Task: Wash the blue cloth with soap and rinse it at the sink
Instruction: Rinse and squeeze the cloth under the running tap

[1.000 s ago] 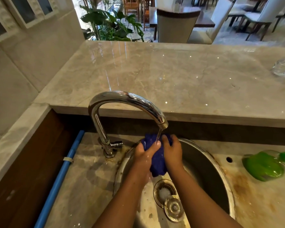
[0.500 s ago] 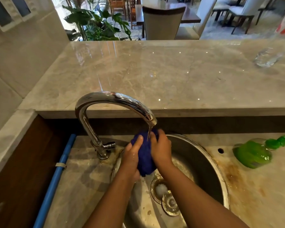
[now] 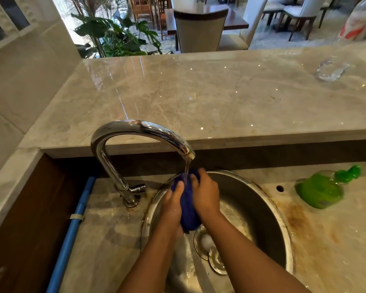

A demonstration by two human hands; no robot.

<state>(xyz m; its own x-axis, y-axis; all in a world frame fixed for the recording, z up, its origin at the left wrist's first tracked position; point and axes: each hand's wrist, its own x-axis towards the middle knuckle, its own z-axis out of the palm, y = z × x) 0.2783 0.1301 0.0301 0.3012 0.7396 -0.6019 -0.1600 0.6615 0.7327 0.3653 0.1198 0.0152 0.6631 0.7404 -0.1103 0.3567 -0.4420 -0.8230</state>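
The blue cloth (image 3: 188, 210) is bunched into a wad between both my hands, over the round steel sink (image 3: 260, 210). My left hand (image 3: 172, 206) grips its left side and my right hand (image 3: 205, 195) grips its right side. A thin stream of water runs from the chrome faucet (image 3: 135, 132) spout onto the top of the cloth. A green soap bottle (image 3: 321, 187) lies on its side on the counter to the right of the sink.
The drain (image 3: 205, 242) and a loose strainer (image 3: 218, 261) lie at the sink bottom under my right forearm. A raised marble ledge (image 3: 199, 96) spans behind the faucet, with a clear glass (image 3: 332, 68) at its right. A blue pipe (image 3: 72, 227) runs along the left.
Both hands stay shut on the cloth under the stream and have squeezed it into a tighter, taller wad. The view has shifted slightly left.
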